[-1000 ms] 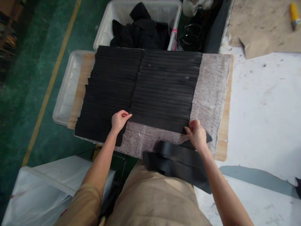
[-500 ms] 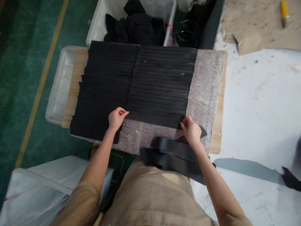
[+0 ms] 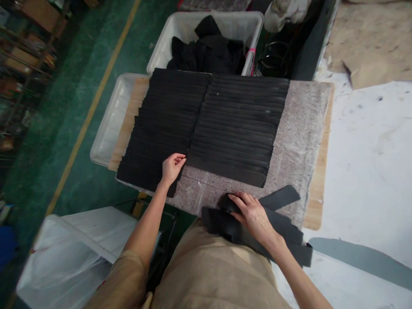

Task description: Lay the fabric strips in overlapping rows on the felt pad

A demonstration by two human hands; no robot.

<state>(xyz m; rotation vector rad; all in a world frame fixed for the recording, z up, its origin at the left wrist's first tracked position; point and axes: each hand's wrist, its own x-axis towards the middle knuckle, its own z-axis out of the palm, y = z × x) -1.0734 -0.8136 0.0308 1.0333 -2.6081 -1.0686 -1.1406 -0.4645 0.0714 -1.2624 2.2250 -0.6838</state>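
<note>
Black strips (image 3: 238, 122) lie in two side-by-side columns of overlapping rows on a speckled grey sheet (image 3: 293, 124) over a wooden board (image 3: 317, 191). My left hand (image 3: 172, 169) is closed in a pinch at the left end of the lowest strip in the right column. That strip lies flat, its right end free. Near my waist, my right hand (image 3: 252, 216) curls over a loose pile of black strips (image 3: 283, 228), thumb and fingers closed around one strip. Another loose strip (image 3: 282, 197) sticks out to the right of this hand.
A white bin (image 3: 161, 43) with black pieces stands beyond the board, a white tray (image 3: 104, 131) under its left end. At lower left is a white container (image 3: 83, 240). On the right, a white table (image 3: 368, 167) holds brown sheet material (image 3: 374, 45).
My right hand has left the right end of the lowest strip and moved down to the loose pile. My left hand stays at the strip's left end. The camera view has shifted.
</note>
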